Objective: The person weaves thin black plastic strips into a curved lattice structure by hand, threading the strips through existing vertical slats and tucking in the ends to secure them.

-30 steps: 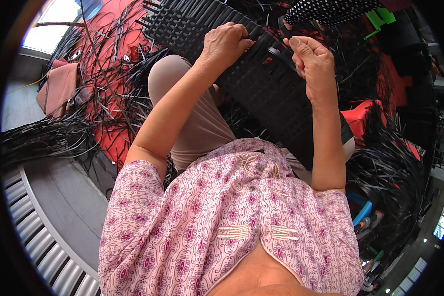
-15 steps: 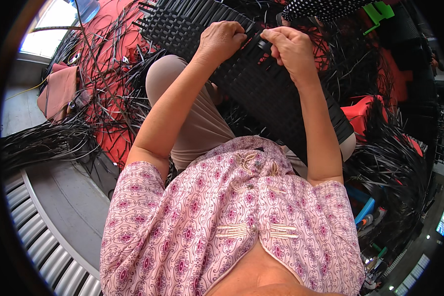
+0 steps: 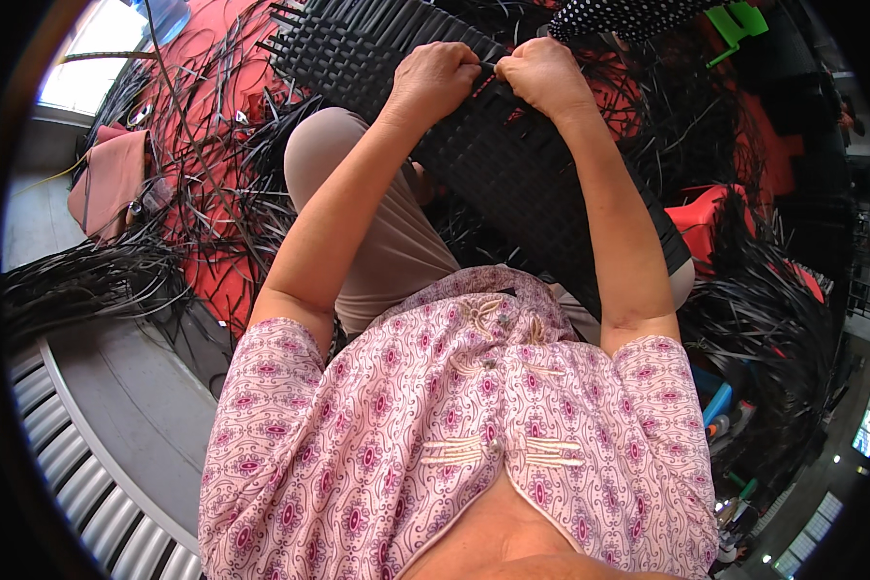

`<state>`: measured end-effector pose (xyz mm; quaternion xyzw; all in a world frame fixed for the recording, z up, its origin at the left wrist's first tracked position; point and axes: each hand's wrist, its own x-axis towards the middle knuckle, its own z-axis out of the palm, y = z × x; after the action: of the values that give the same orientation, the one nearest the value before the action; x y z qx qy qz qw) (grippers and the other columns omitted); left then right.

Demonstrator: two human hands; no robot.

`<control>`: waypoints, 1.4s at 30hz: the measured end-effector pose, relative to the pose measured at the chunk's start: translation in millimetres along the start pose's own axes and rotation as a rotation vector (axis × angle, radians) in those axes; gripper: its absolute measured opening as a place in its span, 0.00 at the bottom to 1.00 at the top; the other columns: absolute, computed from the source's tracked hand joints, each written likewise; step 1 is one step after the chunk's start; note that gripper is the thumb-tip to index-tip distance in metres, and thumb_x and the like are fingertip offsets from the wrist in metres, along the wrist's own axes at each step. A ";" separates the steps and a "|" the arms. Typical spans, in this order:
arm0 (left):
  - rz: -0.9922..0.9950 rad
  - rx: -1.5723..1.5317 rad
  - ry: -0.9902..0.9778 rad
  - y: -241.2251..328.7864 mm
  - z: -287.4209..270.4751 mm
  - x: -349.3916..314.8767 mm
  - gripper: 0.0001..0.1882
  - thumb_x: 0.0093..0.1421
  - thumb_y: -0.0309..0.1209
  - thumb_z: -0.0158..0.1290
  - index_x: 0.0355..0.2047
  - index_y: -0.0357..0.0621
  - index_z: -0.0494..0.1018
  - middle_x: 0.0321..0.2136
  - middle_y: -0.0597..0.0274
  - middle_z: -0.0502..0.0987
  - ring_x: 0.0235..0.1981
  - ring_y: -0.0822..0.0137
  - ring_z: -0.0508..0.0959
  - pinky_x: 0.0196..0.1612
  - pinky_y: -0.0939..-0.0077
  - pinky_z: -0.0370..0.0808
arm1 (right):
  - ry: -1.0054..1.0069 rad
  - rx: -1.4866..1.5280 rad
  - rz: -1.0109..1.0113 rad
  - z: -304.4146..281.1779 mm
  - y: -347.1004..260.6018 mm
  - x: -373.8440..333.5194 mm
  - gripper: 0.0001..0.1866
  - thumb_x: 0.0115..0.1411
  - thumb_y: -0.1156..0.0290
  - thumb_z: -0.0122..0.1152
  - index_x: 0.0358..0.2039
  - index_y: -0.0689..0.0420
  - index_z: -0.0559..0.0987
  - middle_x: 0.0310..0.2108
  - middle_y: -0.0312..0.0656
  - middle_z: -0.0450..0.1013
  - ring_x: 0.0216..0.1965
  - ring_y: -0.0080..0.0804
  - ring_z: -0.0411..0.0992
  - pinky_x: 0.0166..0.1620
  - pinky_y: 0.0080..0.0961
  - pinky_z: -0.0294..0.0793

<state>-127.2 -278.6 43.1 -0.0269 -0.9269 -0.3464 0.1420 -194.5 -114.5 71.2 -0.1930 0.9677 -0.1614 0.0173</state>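
Our L hand [image 3: 433, 83] bends over black weave [image 3: 517, 159] (can't tell its grip); our R hand [image 3: 547, 77], just right, pinches a strip [image 3: 487, 67].

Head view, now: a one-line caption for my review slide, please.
Left hand and right hand, fingers curled, close together at a black woven panel, black strips strewn about.

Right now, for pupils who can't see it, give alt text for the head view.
A person grips a woven black panel across the legs with the left hand, pinching a black strip with the right hand. Loose black strips lie around.
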 end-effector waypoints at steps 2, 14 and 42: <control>-0.004 -0.002 0.007 -0.8 1.4 0.5 0.14 0.58 0.37 0.56 0.39 0.44 0.82 0.34 0.50 0.82 0.40 0.51 0.82 0.46 0.62 0.76 | -0.024 -0.016 0.001 5.1 7.3 4.3 0.17 0.52 0.58 0.61 0.22 0.61 0.83 0.21 0.46 0.78 0.27 0.41 0.78 0.40 0.35 0.77; 0.012 -0.012 -0.053 -6.6 2.2 4.7 0.14 0.59 0.34 0.53 0.40 0.41 0.82 0.34 0.51 0.83 0.36 0.57 0.83 0.44 0.66 0.78 | -0.089 0.190 0.085 -10.5 -12.0 -20.0 0.16 0.55 0.58 0.65 0.32 0.59 0.85 0.25 0.46 0.79 0.29 0.38 0.79 0.39 0.31 0.77; -0.108 -0.331 -0.095 -42.5 -39.4 33.4 0.10 0.62 0.33 0.56 0.35 0.37 0.78 0.25 0.64 0.80 0.27 0.75 0.80 0.32 0.78 0.76 | 0.400 0.247 -0.073 -4.5 -45.1 -65.6 0.20 0.48 0.75 0.65 0.45 0.55 0.79 0.37 0.42 0.80 0.40 0.43 0.77 0.46 0.37 0.73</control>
<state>-155.9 -338.0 53.9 -0.0162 -0.8630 -0.4996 0.0728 -117.6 -127.6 87.9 -0.1884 0.9171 -0.3142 -0.1573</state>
